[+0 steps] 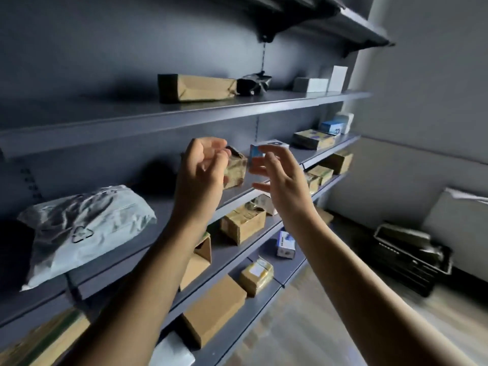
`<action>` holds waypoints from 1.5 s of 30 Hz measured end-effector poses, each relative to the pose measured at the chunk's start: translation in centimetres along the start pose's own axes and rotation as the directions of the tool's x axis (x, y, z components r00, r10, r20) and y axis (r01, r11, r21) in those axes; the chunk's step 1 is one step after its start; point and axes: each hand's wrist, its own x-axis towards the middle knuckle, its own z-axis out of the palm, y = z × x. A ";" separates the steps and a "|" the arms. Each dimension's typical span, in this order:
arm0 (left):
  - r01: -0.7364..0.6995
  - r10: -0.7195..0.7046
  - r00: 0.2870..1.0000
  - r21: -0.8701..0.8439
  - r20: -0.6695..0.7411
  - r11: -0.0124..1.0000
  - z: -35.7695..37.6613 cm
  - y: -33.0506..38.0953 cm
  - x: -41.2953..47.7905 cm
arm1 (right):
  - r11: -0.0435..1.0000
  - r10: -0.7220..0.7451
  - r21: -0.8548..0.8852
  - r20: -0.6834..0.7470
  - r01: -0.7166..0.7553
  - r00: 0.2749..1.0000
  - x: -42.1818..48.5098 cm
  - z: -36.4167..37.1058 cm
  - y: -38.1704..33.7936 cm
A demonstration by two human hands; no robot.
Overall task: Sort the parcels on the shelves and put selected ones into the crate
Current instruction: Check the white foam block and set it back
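Both bare: left hand & right hand, forearms bare as far as I can see; nails prob. short, blurry tho.

one head-worn view, tilted, faces the shelves close up, across both raised forearms.

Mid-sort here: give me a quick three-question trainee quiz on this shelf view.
1. True or false: the black crate stands on the floor, right of the shelves.
2. What shows between the left hand and the right hand? A) small brown box B) tape roll C) bottle
3. Fill in: the grey mailer bag lies on the ___ side of the left hand.
Key: 1 true; 2 A; 3 left.
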 end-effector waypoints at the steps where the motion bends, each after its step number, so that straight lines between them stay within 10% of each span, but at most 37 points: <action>1: 0.009 -0.009 1.000 -0.006 0.022 1.000 2.2 -1.2 0.8 | 1.000 0.012 0.001 -0.026 -0.012 1.000 1.3 -1.6 1.1; 22: 0.138 -0.116 0.892 -0.018 0.438 0.990 47.1 -24.1 22.8 | 0.966 0.158 -0.136 -0.361 -0.220 0.919 32.5 -36.2 21.7; 45: 0.258 -0.270 0.948 0.092 0.168 0.962 89.7 -39.5 40.4 | 0.958 0.133 -0.233 -0.167 -0.170 0.977 66.7 -71.4 42.4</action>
